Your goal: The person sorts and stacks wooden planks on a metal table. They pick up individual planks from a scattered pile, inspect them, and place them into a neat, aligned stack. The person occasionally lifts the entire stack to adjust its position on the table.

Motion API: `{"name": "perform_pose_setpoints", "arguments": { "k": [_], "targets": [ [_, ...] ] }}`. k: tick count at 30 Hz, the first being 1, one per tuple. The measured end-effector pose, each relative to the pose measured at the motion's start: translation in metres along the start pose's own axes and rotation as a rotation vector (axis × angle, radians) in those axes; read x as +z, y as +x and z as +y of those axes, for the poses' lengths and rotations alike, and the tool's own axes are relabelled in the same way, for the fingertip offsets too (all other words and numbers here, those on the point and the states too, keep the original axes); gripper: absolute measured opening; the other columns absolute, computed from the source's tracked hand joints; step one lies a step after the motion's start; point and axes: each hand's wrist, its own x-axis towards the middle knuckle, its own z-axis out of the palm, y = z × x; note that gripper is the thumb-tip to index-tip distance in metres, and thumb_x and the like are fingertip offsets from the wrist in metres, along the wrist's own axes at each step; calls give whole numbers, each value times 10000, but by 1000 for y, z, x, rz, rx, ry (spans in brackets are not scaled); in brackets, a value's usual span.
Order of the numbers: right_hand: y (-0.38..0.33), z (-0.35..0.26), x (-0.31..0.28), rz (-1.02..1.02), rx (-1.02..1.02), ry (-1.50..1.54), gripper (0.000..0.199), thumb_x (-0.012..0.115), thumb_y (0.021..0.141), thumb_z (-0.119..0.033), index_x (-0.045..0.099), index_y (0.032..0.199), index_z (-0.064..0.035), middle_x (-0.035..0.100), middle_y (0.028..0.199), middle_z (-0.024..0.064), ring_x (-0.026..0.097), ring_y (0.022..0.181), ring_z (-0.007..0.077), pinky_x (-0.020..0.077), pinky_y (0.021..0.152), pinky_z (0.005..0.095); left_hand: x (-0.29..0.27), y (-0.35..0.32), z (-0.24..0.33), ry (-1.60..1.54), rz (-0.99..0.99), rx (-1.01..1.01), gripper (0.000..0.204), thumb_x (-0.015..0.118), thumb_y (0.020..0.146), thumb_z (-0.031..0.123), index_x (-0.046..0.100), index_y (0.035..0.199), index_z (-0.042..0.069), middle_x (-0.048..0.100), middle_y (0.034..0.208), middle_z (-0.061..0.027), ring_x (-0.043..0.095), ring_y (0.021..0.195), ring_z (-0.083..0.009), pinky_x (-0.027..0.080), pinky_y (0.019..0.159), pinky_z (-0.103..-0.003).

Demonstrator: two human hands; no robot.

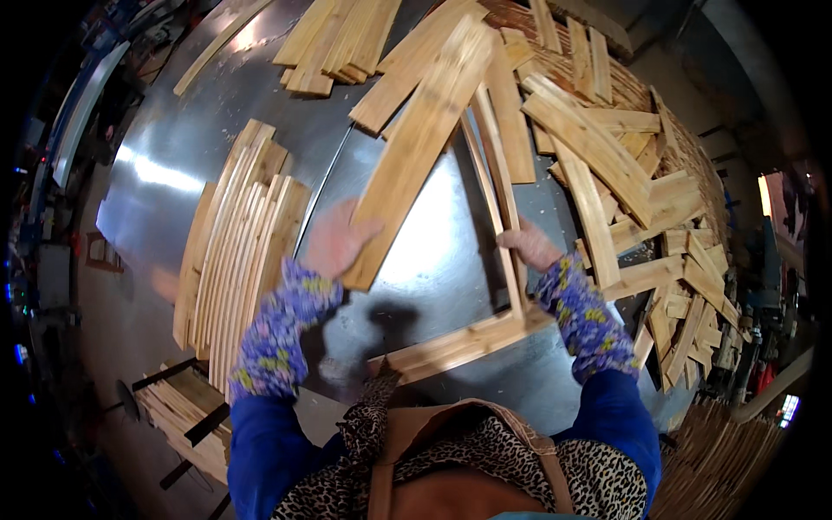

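My left hand is closed on the near end of a long, flat wooden board, its thumb lying over the board's edge. The board slants away to the far right, its far end over other boards. My right hand grips narrow wooden boards that stand on edge, thumb on the near side; its other fingers are partly hidden. Close to my body another board lies crosswise on the metal table, near the lower end of the boards in my right hand.
A row of boards on edge stands at the left. Flat boards lie at the far side. A loose heap of short boards covers the right, beside a rough wood-chip surface. More boards sit on a rack at lower left.
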Motion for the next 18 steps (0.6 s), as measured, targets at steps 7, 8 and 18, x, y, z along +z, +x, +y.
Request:
{"name": "perform_pose_setpoints", "arguments": {
  "k": [7,8,18],
  "targets": [
    [-50,56,47,-8,87,989,788,801,879,-452,605,1451,52,774,1214,220,784,1020,341,669,939,464,-33,169,120,-12,181,56,749,787,925,463,608,1430,-61,745,1278,-273,740,1169,-381,573,1026,-485],
    [-48,59,54,-7,52,1063,733,799,882,-435,630,1427,24,778,1180,203,777,1003,355,666,926,481,-25,152,130,-187,116,47,720,789,929,455,617,1405,-56,746,1271,-270,742,1162,-374,576,1015,-492],
    [-70,56,103,210,215,735,557,663,1029,-311,623,1452,50,751,1324,188,742,1170,312,582,1050,422,164,-24,51,-1167,-364,-508,548,737,998,226,629,1467,-36,742,1318,-178,710,1200,-288,538,1104,-405]
  ]
}}
